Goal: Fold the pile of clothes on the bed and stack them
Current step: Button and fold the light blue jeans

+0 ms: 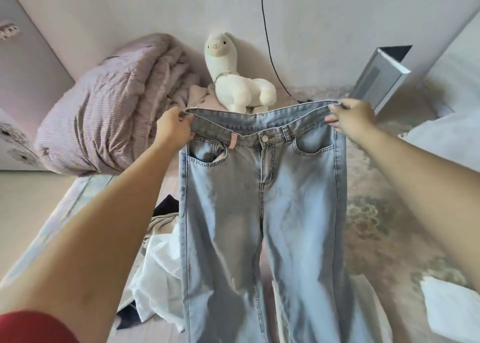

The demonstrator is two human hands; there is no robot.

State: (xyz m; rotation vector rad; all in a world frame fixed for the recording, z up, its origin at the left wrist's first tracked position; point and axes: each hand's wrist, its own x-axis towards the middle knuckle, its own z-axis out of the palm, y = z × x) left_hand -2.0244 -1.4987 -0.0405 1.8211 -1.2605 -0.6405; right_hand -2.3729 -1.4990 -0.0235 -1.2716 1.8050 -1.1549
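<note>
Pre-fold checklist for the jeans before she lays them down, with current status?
1. Left hand grips the waistband corner: ok.
2. Right hand grips the opposite corner: ok.
3. Jeans held spread, front facing the camera, button fastened: ok.
4. Legs hanging untwisted: ok as far as seen; hems are out of frame, cannot tell.
5. Bed space right of the jeans is bare: ok.
6. White garment and other unfolded clothes under the left leg: not ok.

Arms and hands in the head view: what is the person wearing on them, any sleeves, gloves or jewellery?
Both forearms are bare, with no gloves or watch showing. A red sleeve shows at the bottom left, on the left upper arm. The left hand has what looks like a ring on one of its fingers. The right hand shows no jewellery, and no sleeve is in view on that arm.
</note>
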